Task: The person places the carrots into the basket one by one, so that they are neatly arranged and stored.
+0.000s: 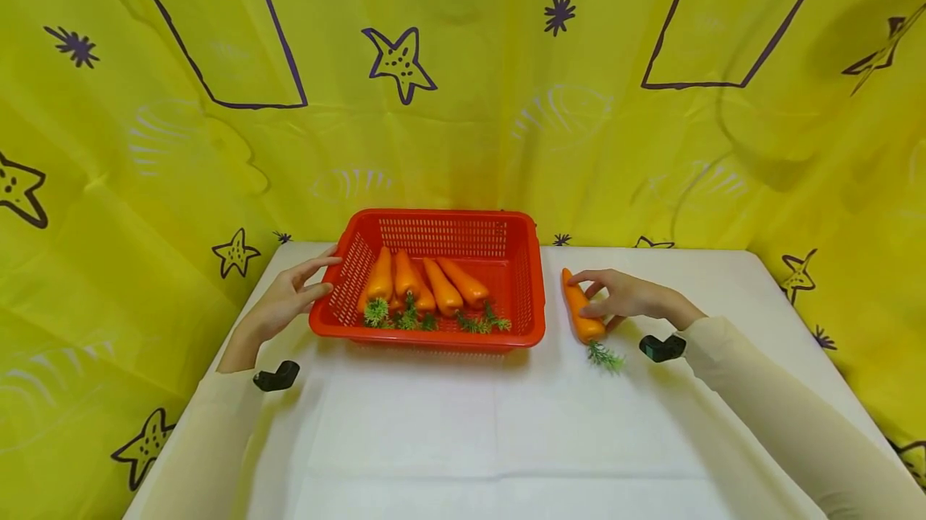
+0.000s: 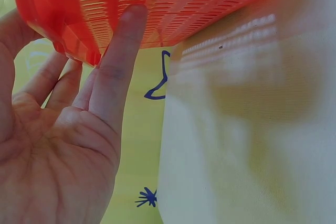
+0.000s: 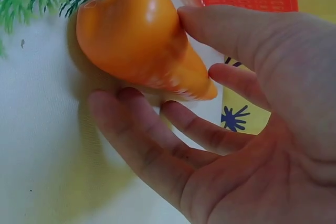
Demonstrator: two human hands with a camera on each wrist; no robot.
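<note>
A red plastic basket (image 1: 430, 337) with slotted walls stands on the white table. Inside it, several orange toy carrots (image 1: 443, 287) lie with their green tops toward the near side. My left hand (image 1: 285, 299) is at the basket's left end; in the left wrist view one straight finger (image 2: 119, 66) lies against the slotted wall. Right of the basket, a single carrot (image 1: 577, 307) lies on the table, its leafy top toward me. My right hand (image 1: 625, 295) is around this carrot. In the right wrist view the thumb touches its side, while several fingers are spread apart from it.
White cloth covers the table (image 1: 492, 431). Close behind and along both sides hangs a yellow curtain (image 1: 463, 134) printed with starfish and fish shapes. A small black device (image 1: 277, 376) sits at the left wrist, and another black device (image 1: 661, 348) at the right.
</note>
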